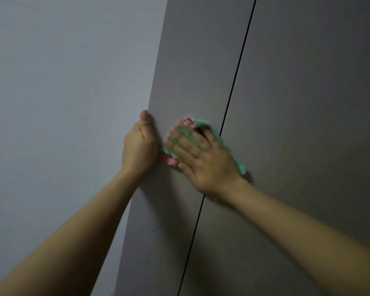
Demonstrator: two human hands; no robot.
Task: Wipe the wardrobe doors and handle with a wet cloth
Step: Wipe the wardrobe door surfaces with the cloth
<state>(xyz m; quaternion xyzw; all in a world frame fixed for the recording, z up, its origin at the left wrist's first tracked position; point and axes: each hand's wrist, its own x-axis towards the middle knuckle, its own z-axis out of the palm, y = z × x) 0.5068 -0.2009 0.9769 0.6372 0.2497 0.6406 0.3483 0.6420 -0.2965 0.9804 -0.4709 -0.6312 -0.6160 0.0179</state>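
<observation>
Door wipe in progress, left panel, mid-height.

Pale wall (62, 82) at left. Left hand (139, 146) curls round the free edge of the left door (179, 71), thumb up, steadying it. Right hand (203, 157), fingers spread flat, presses the green-pink cloth (233, 154) against that door, just left of the door gap (235, 82). Cloth looks soft, limp, probably damp: best held by flat palm pressure. No handle visible.

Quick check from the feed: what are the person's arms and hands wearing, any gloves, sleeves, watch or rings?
Nothing that shows. The left hand and right hand are bare, no gloves or visible rings. Both forearms are uncovered down to the frame edge, with no sleeve, watch or band in view.
</observation>
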